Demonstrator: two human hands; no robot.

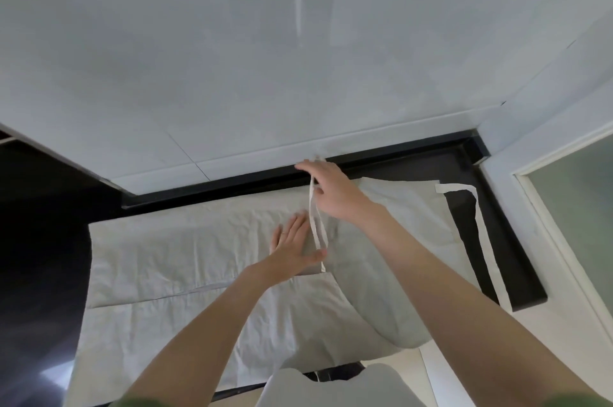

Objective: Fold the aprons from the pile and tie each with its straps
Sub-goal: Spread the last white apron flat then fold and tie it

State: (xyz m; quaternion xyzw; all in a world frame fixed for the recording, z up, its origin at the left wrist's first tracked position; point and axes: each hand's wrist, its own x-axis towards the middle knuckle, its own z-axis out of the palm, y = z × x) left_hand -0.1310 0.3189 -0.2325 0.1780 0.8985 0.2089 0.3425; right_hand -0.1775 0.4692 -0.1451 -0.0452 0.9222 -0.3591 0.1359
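Note:
A pale grey apron [172, 260] lies spread flat across the black countertop [471, 227], folded over along its length. My left hand [293, 245] rests flat on the cloth near its middle, fingers straight. My right hand [331, 189] is raised just above and behind it and pinches a white strap [316, 224], which hangs down as a loop to the apron edge beside my left thumb. A second white strap [487, 247] trails over the bare counter on the right.
A grey tiled wall [265, 58] rises right behind the counter. A white frame with a frosted pane [577, 201] stands at the right. The apron's near edge hangs over the counter front, above a white rounded object [348, 386].

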